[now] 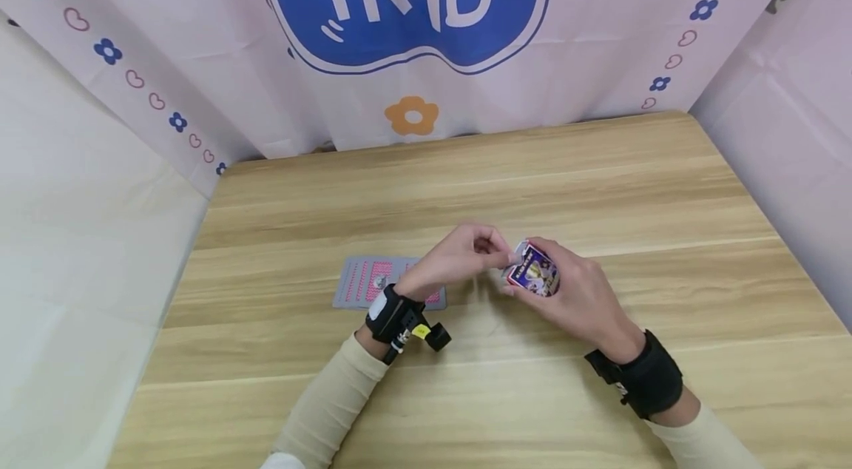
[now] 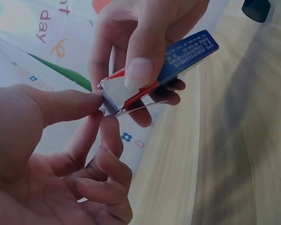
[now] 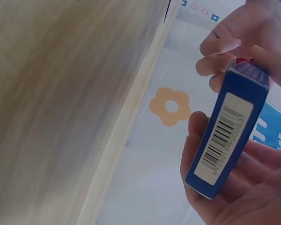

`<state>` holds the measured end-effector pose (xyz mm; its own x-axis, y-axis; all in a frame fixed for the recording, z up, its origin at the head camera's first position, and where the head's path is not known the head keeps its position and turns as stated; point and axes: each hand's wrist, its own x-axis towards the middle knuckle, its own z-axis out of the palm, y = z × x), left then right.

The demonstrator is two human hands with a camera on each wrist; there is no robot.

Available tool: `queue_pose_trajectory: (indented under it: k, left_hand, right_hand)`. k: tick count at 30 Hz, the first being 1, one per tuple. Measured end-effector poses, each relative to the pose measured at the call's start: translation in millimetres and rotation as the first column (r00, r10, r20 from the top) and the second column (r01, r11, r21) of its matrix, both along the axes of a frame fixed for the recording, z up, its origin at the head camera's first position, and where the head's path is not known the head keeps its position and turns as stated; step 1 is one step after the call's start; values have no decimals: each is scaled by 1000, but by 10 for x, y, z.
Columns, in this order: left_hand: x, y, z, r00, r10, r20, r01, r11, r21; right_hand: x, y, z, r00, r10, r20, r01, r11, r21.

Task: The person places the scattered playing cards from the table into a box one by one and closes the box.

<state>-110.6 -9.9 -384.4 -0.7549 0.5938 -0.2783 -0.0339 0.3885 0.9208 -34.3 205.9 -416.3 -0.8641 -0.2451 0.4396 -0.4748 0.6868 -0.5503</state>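
Observation:
My right hand (image 1: 582,291) grips a small blue and red playing card box (image 1: 535,273) above the table. In the left wrist view, the right thumb presses a pale surface at the open end of the box (image 2: 192,54). A stack of playing cards (image 2: 112,104) shows its edges there, and my left hand (image 1: 459,258) pinches them between thumb and fingers. The right wrist view shows the barcode side of the box (image 3: 227,136) lying along the right hand's fingers. Behind the left wrist, a spread of red-backed cards (image 1: 359,280) lies on the table, partly hidden.
The wooden table (image 1: 499,188) carries the spread cards left of centre. A printed cloth (image 1: 566,99) hangs along its back edge, with more cloth at both sides. Black camera straps (image 1: 648,376) sit on both wrists.

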Motion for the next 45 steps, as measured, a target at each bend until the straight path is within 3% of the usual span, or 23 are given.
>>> queue_pose_trajectory:
  k: [5,7,10,12,14,17,18,19,21,24,31,35,39,45]
  left_hand:
    - [-31,-32,2,997,-62,-38,60,997,-55]
    - [-71,-67,25,989,-94,-115,77,987,-140]
    - [-158,-173,63,952,-147,-269,55,945,-322]
    - [-216,-273,83,919,-191,-344,7,882,-471]
    - [-263,-384,78,900,-239,-365,-42,786,-617]
    - [-290,-515,57,904,-291,-311,-66,626,-777]
    - [-293,-539,47,911,-294,-288,-62,595,-801]
    - [-294,-555,29,922,-281,-266,-53,588,-807]
    - [-292,-559,11,933,-266,-242,-38,597,-802]
    - [-295,-528,-12,936,-245,-251,-35,646,-763]
    - [-318,-488,-67,888,-278,-365,-77,695,-715]
    - [-340,-528,-56,873,-274,-404,-64,756,-651]
    - [-333,-573,54,873,-273,-404,4,832,-555]
    - [-205,-499,303,865,-257,-431,66,910,-409]
  right_hand:
    - [7,5,-6,1000,2,3,-2,1000,4]
    - [4,13,-2,1000,-2,-2,2,1000,6]
    - [-6,27,9,1000,-17,-9,17,1000,11]
    - [-13,32,16,1000,-24,-5,24,1000,16]
    - [-17,29,23,1000,-23,2,23,1000,21]
    - [-17,20,21,1000,-18,24,17,999,28]
    - [-17,18,20,999,-17,28,16,999,30]
    - [-17,17,19,999,-15,32,14,999,32]
    - [-18,16,12,999,-15,38,13,999,36]
    - [-17,13,8,999,-11,36,10,999,40]
    - [2,3,-7,998,-6,58,4,999,40]
    - [2,-2,-13,998,-1,66,-1,999,41]
    - [-8,-8,-20,998,4,68,-7,999,45]
    - [-11,-10,-28,998,12,60,-15,999,50]
